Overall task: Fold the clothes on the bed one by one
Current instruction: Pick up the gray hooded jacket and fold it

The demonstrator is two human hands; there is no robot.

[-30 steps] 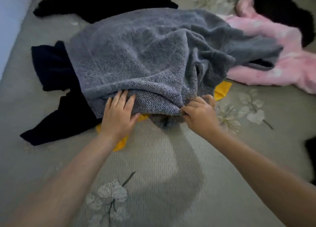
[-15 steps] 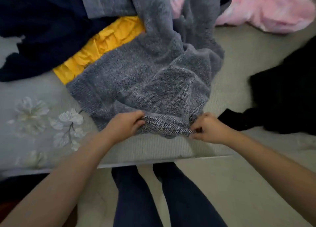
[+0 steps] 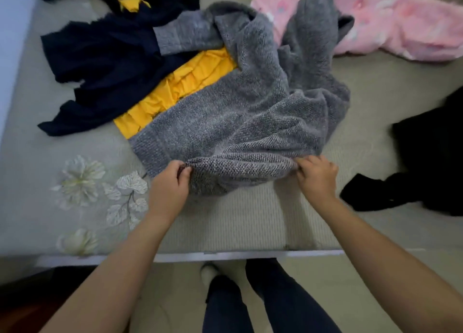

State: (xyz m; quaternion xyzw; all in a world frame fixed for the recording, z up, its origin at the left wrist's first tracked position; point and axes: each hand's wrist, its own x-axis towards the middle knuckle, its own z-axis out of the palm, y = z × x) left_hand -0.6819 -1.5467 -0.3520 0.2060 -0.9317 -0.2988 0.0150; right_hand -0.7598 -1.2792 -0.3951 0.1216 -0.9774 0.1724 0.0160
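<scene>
Grey knit [image 3: 225, 122] on bed [image 3: 238, 222], near edge, draped over yellow cloth [image 3: 183, 87]. Left hand [image 3: 169, 190] and right hand [image 3: 317, 177] pinching near hem, one corner each. Bulk lies away from grip — long axis up-bed toward pink fleece [image 3: 400, 24]. Both hands equally near — likely pull toward edge, spread flat.

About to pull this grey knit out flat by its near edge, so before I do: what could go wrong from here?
1. The grey knit lies over the yellow garment; pulling may drag that along.
2. Its far part drapes onto the pink fleece, which could shift too.
3. The left hand and right hand pinch only the near edge, close to the bed edge; the bunched knit may slide off rather than spread flat.
</scene>
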